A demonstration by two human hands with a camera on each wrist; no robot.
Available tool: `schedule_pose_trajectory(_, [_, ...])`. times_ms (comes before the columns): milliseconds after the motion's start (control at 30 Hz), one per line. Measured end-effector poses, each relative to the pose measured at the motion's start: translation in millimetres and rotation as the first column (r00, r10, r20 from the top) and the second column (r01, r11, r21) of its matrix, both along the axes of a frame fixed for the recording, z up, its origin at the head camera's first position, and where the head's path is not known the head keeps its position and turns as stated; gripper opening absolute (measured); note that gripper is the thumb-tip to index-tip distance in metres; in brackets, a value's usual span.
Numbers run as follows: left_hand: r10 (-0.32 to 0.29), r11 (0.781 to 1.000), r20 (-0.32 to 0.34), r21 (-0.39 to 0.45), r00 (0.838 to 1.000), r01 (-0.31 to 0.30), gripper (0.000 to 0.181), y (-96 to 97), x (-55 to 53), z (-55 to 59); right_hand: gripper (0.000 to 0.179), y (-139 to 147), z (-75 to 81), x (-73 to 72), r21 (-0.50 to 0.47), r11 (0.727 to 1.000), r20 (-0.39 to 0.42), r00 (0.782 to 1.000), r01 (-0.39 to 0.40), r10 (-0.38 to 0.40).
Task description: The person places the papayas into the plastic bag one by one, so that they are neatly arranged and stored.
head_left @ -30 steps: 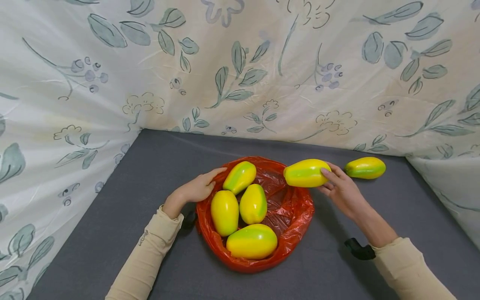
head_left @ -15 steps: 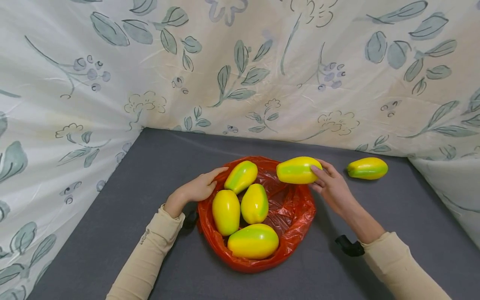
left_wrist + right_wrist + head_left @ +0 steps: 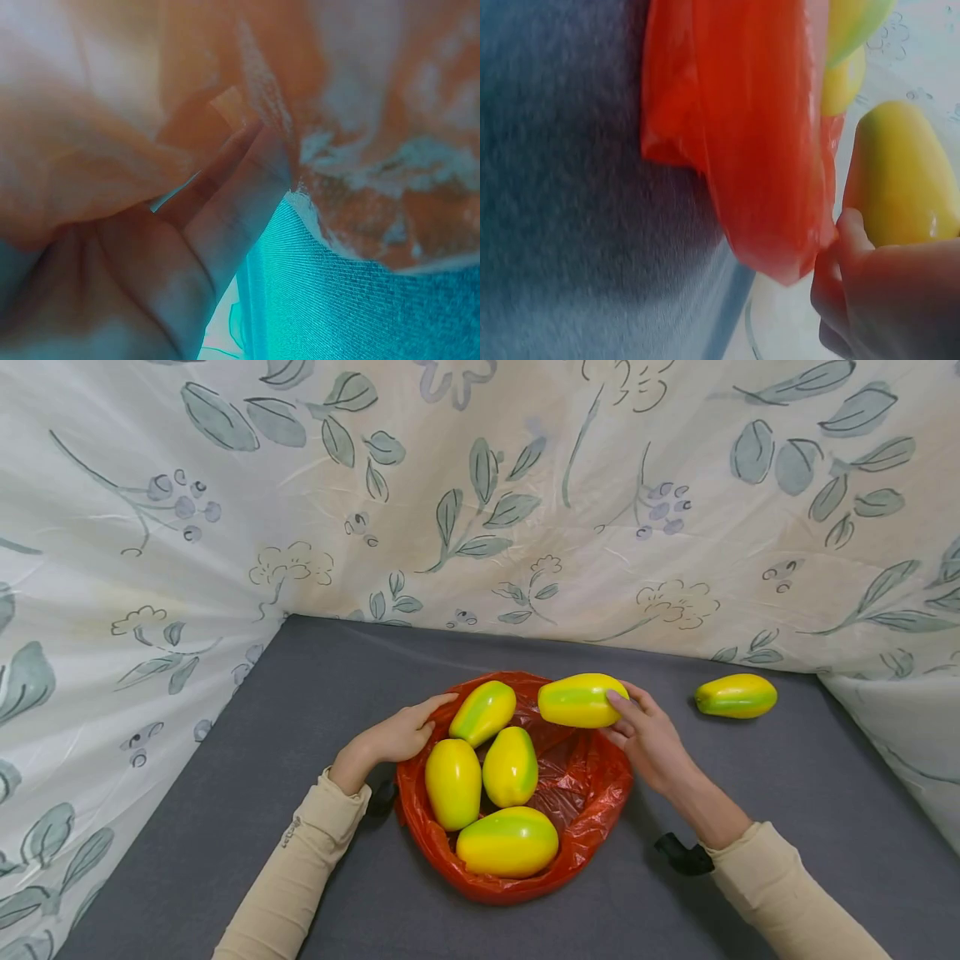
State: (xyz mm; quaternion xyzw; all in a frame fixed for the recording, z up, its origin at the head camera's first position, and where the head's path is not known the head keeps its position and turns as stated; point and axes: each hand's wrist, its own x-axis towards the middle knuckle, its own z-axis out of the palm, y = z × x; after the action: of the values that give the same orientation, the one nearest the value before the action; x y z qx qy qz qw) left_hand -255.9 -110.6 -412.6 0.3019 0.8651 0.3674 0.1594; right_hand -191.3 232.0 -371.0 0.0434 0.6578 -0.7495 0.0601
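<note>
A red plastic bag [image 3: 592, 814] stands wide open on the dark cloth, with several yellow-green papayas inside, among them an upright papaya [image 3: 452, 785] and a lying papaya [image 3: 507, 842]. At the bag's left rim, my left hand [image 3: 397, 735] grips the plastic; the left wrist view has its fingers [image 3: 240, 202] against the bag's wall. My right hand [image 3: 652, 739] holds another papaya [image 3: 577, 701] by its right end, over the bag's back right part. In the right wrist view, that papaya [image 3: 904, 176] sits above the fingers, beside the bag's wall [image 3: 757, 135].
One more papaya [image 3: 737, 696] lies on the dark grey cloth [image 3: 330, 668] at the back right. A pale leaf-printed curtain [image 3: 480, 510] rises behind and along both sides. Black straps [image 3: 684, 855] are on the wrists.
My right hand has carried its papaya leftward, farther over the bag. The left hand stays at the rim, and the papayas inside keep their places.
</note>
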Motion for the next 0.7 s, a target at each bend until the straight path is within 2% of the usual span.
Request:
schedule_pose_trajectory(267, [-0.001, 1.0, 0.004, 0.004, 1.0, 0.001, 0.052, 0.6, 0.5, -0.1, 0.072, -12.6, -7.6, -1.0, 0.023, 0.999, 0.013, 0.999, 0.034, -0.034])
schedule_pose_trajectory(700, [-0.001, 1.0, 0.01, -0.002, 1.0, 0.001, 0.052, 1.5, 0.8, 1.0, 0.074, -27.0, -24.9, -1.5, 0.126, 0.985, 0.039, 0.992, 0.116, -0.122])
